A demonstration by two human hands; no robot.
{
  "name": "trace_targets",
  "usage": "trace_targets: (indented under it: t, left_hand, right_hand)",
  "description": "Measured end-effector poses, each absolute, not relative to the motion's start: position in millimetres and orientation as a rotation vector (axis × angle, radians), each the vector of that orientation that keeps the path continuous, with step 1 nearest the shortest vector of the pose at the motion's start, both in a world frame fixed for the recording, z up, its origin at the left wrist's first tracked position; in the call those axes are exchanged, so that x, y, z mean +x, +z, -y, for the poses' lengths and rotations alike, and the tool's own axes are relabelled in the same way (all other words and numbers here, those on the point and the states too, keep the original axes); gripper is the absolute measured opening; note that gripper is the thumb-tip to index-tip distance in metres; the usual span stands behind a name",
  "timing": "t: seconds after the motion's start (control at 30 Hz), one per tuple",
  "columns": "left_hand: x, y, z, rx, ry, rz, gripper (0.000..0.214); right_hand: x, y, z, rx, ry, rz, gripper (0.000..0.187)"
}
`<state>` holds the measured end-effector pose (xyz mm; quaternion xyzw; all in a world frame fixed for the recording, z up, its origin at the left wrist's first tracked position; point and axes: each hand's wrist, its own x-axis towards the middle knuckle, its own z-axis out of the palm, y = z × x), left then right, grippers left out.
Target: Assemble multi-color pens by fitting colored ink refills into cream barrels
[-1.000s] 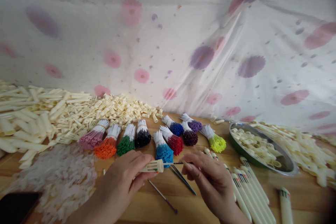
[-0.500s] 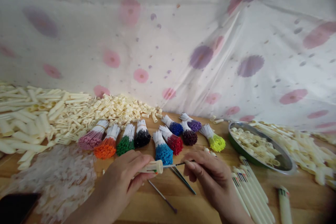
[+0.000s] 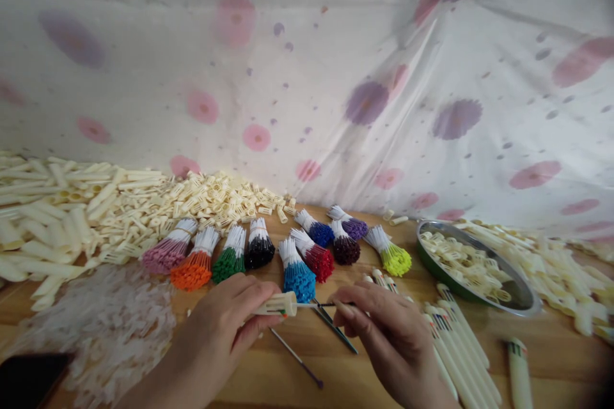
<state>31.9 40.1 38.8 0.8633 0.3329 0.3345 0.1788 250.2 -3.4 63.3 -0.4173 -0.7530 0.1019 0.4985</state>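
My left hand [image 3: 215,326] is closed around a cream pen barrel piece [image 3: 289,304], its open end facing right; small green and red bits show at its side. In my right hand [image 3: 386,323] a thin pen refill [image 3: 309,305] is pinched near its dark end. The refill's white tube reaches the barrel's opening; how deep it goes is hidden. Beneath and between the hands, tweezers [image 3: 338,330] and a loose purple-tipped refill [image 3: 300,359] lie on the wooden table. Just behind stands a rubber-banded-looking bundle of light blue refills [image 3: 298,278].
Further refill bundles in several colours, such as orange [image 3: 192,271] and yellow [image 3: 396,259], line the back. Cream parts [image 3: 215,201] are heaped left; clear plastic pieces [image 3: 119,332] lie below. At right are a bowl [image 3: 525,297] of parts and assembled pens [image 3: 465,354]. A dark phone-like object [image 3: 33,377] lies front left.
My right hand has moved slightly down and left, with the dark part of the refill a little closer to the barrel. More pens show behind it. My left hand is nearly still.
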Motion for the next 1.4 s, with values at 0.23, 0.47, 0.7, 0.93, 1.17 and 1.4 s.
trace_targets:
  t: [0.23, 0.47, 0.7, 0.93, 1.17, 1.4]
  left_hand:
    - [33.2, 41.1, -40.7, 2.46, 0.975, -0.919, 0.014]
    - [34.0, 44.3, -37.7, 2.464, 0.979, -0.892, 0.014]
    - [33.6, 43.5, -38.0, 2.456, 0.963, -0.889, 0.014]
    - [33.9, 47.6, -38.9, 2.484, 0.953, -0.878, 0.014]
    - [34.8, 47.6, -38.2, 2.444, 0.971, -0.904, 0.015]
    - [34.0, 48.1, -35.7, 2.413, 0.896, -0.876, 0.017]
  right_hand:
    - [246.7, 54.1, 0.3, -1.033, 0.467, 1.7, 0.011]
    - [250.4, 57.7, 0.9, -1.058, 0.469, 1.693, 0.012]
    - [254.6, 60.7, 3.3, -1.048, 0.318, 1.763, 0.012]
    - [252.2, 62.0, 6.0, -1.038, 0.271, 1.827, 0.011]
    - [252.2, 59.2, 2.9, -1.01, 0.167, 1.901, 0.013]
    - [249.2, 53.3, 5.1, -0.98, 0.148, 2.011, 0.024]
